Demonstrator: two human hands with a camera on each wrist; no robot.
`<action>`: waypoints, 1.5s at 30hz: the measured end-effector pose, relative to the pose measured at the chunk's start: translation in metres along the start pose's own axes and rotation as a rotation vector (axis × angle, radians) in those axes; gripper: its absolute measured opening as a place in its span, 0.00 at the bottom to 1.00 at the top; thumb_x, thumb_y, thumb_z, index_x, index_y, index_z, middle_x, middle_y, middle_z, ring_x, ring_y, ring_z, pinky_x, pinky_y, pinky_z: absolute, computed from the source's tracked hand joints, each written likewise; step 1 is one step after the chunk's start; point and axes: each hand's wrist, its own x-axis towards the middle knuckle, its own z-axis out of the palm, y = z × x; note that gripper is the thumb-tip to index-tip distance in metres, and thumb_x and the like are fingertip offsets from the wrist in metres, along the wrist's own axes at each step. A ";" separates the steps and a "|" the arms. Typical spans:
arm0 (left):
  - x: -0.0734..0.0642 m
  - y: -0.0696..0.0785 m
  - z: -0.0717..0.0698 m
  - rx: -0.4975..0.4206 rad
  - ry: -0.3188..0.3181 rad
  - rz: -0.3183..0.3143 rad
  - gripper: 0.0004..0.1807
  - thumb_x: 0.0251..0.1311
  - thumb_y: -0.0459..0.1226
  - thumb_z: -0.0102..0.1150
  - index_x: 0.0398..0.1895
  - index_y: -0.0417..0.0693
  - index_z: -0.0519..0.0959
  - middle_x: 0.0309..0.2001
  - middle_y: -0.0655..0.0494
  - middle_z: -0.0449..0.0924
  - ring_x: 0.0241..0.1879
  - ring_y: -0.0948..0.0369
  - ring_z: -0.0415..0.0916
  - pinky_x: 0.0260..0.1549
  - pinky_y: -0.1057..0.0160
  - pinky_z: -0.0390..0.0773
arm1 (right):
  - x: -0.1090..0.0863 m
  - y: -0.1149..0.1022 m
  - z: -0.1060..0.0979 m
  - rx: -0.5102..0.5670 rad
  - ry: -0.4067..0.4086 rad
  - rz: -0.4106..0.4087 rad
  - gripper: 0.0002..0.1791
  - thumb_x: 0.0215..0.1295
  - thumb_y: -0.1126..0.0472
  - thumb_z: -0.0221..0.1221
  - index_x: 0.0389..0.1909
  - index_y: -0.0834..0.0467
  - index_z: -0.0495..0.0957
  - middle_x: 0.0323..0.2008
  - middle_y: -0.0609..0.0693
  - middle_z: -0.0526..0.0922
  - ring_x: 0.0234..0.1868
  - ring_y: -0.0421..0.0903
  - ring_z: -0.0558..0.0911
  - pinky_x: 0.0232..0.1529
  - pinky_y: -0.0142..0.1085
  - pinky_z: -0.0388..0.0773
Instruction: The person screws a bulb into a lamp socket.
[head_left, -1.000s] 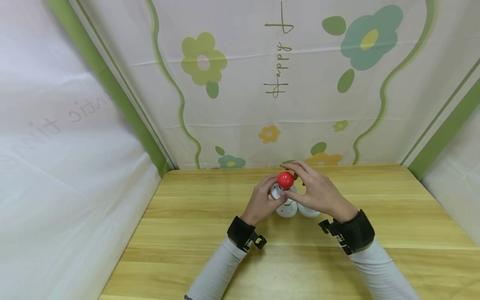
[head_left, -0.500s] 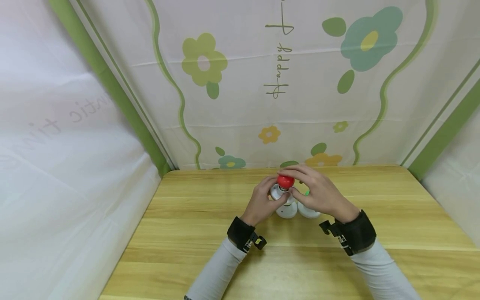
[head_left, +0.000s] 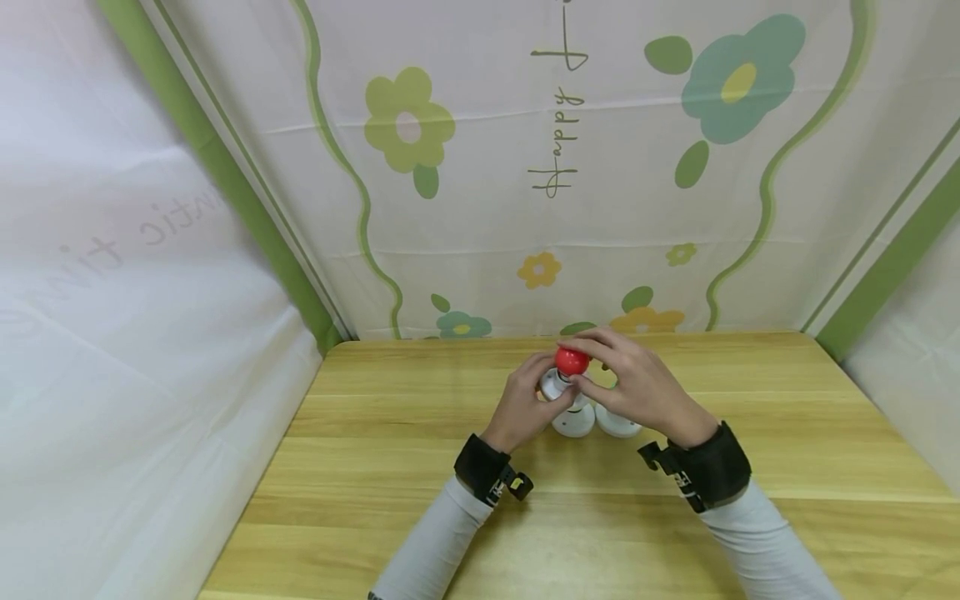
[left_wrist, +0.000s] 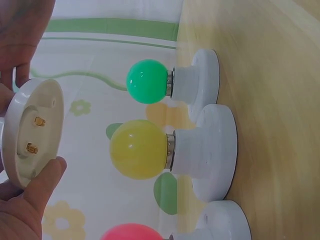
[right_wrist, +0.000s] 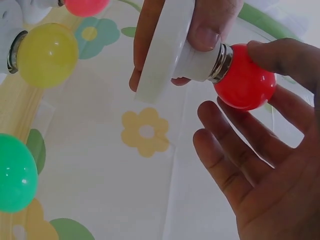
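Observation:
My left hand [head_left: 528,402] grips a white round lamp holder [right_wrist: 167,55] above the table, thumb on its neck. The holder's underside, with two brass terminals, faces the left wrist camera. A red light bulb [right_wrist: 245,77] sits at the holder's mouth, and part of its metal screw cap shows outside. My right hand [head_left: 641,385] pinches the bulb between thumb and fingers; two other fingers stand apart from it. Below stand lamp holders with a yellow bulb [left_wrist: 140,150], a green bulb [left_wrist: 147,81] and a pink-red bulb [left_wrist: 131,232]; in the head view my hands mostly hide them.
The wooden table [head_left: 420,500] runs back to a white curtain [head_left: 480,208] with printed flowers. Another white fabric wall [head_left: 135,333] borders the left side. The standing lamp holders are close together under my hands.
One second ago my right fingers stood spread off the red bulb; then they closed over it. Since half a second ago the right thumb has shifted slightly left. The left hand stays put.

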 end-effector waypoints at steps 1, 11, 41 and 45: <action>0.000 0.000 0.000 0.004 0.002 0.003 0.24 0.69 0.37 0.71 0.66 0.42 0.81 0.63 0.47 0.82 0.60 0.55 0.82 0.52 0.67 0.85 | 0.000 0.000 0.000 -0.001 0.003 0.005 0.30 0.60 0.60 0.77 0.65 0.55 0.83 0.57 0.55 0.85 0.48 0.50 0.88 0.43 0.47 0.89; 0.000 0.000 0.000 0.000 -0.002 0.007 0.23 0.67 0.35 0.72 0.64 0.41 0.81 0.62 0.47 0.82 0.58 0.55 0.82 0.48 0.69 0.83 | 0.000 0.001 0.003 -0.045 0.013 0.041 0.29 0.58 0.55 0.79 0.60 0.56 0.83 0.49 0.50 0.83 0.37 0.43 0.82 0.34 0.38 0.84; -0.001 -0.001 -0.001 0.010 0.019 0.028 0.23 0.68 0.36 0.71 0.65 0.40 0.81 0.61 0.46 0.82 0.56 0.56 0.82 0.48 0.68 0.83 | 0.000 0.001 0.002 0.127 -0.025 0.011 0.29 0.63 0.65 0.75 0.66 0.59 0.81 0.60 0.56 0.83 0.46 0.45 0.86 0.39 0.33 0.86; -0.002 -0.001 -0.001 0.012 0.016 0.030 0.24 0.68 0.36 0.71 0.65 0.41 0.80 0.62 0.46 0.82 0.56 0.56 0.81 0.47 0.69 0.83 | 0.001 0.000 0.003 0.116 -0.010 0.014 0.30 0.61 0.64 0.77 0.65 0.58 0.81 0.58 0.55 0.84 0.44 0.44 0.85 0.38 0.35 0.86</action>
